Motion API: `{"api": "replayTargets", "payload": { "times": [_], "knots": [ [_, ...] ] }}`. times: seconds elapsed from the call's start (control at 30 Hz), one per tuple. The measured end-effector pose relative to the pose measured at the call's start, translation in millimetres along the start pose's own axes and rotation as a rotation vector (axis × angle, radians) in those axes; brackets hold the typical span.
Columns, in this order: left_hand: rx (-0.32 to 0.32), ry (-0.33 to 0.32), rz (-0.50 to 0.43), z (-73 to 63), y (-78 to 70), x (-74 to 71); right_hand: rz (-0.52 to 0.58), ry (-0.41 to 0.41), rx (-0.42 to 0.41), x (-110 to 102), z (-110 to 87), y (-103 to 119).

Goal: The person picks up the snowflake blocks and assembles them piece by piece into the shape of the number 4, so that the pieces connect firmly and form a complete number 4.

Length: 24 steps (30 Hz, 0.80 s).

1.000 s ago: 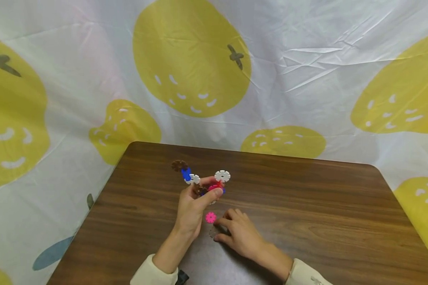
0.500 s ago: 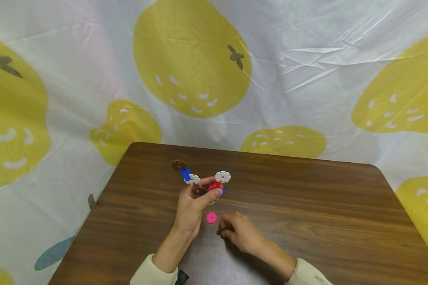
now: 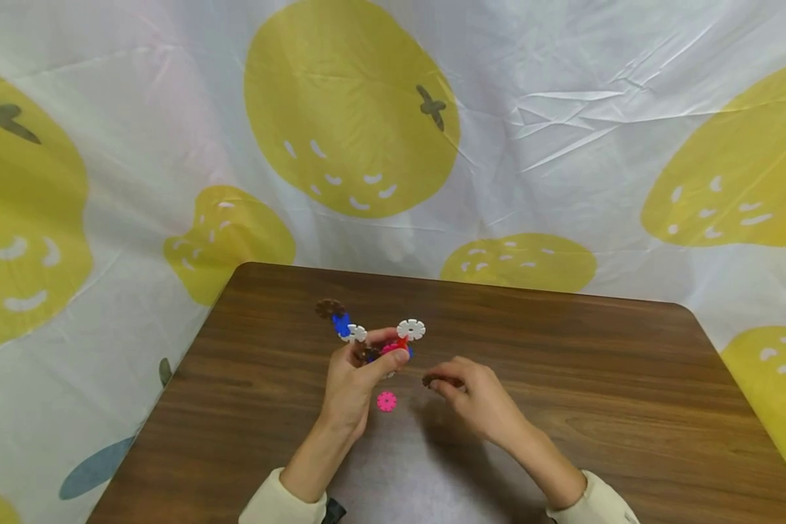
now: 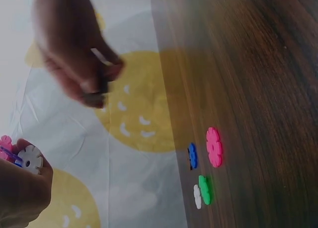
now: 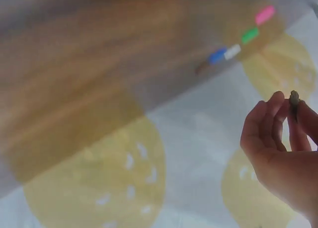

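My left hand (image 3: pixel 350 386) grips an assembly of interlocking notched discs (image 3: pixel 342 324) above the table. A brown disc stands at its upper left end, a white disc (image 3: pixel 417 332) at its right, with blue, pink and red ones between; fingers hide part of it. To its right, my right hand (image 3: pixel 485 400) pinches a brown notched disc (image 3: pixel 427 380) between thumb and fingertips, raised off the table and apart from the assembly. That disc appears edge-on in the right wrist view. On the table below the left hand lies a loose pink disc (image 3: pixel 386 402).
The left wrist view shows more loose discs near the pink one: a blue disc (image 4: pixel 193 155), a green disc (image 4: pixel 204 190) and a white disc (image 4: pixel 197 196). The brown wooden table (image 3: pixel 596 364) ends at a white curtain (image 3: pixel 550 145) with yellow fruit prints.
The right hand has picked up the brown disc from beside the pink disc and carried it up and to the right. The left hand and its assembly have stayed nearly still.
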State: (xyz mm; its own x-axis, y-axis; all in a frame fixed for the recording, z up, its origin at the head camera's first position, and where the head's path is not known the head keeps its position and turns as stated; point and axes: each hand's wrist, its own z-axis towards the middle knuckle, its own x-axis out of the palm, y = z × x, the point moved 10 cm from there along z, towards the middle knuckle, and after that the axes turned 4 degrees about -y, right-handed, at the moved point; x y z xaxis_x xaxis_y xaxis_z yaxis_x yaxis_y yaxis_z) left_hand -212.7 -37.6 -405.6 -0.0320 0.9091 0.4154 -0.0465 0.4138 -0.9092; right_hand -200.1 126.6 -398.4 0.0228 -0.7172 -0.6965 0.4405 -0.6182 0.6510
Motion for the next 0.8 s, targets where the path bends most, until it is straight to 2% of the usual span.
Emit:
{"api": "replayTargets", "payload": {
  "times": [0.13, 0.4, 0.57, 0.8],
  "knots": [
    [0.000, -0.006, 0.007, 0.3, 1.0, 0.9, 0.029, -0.079, 0.010, -30.0, 5.9, 11.1],
    [-0.005, -0.018, 0.006, -0.9, 2.9, 1.6, 0.039, -0.169, 0.058, -74.8, 12.3, 35.5],
    [0.031, -0.002, 0.035, -2.8, 0.3, 5.7, 0.022, -0.240, 0.018, -92.6, 13.4, 53.0],
    [0.056, 0.010, 0.081, -4.2, 0.3, 11.1, 0.010, -0.293, -0.018, -104.6, 13.7, 68.7]
  ]
}}
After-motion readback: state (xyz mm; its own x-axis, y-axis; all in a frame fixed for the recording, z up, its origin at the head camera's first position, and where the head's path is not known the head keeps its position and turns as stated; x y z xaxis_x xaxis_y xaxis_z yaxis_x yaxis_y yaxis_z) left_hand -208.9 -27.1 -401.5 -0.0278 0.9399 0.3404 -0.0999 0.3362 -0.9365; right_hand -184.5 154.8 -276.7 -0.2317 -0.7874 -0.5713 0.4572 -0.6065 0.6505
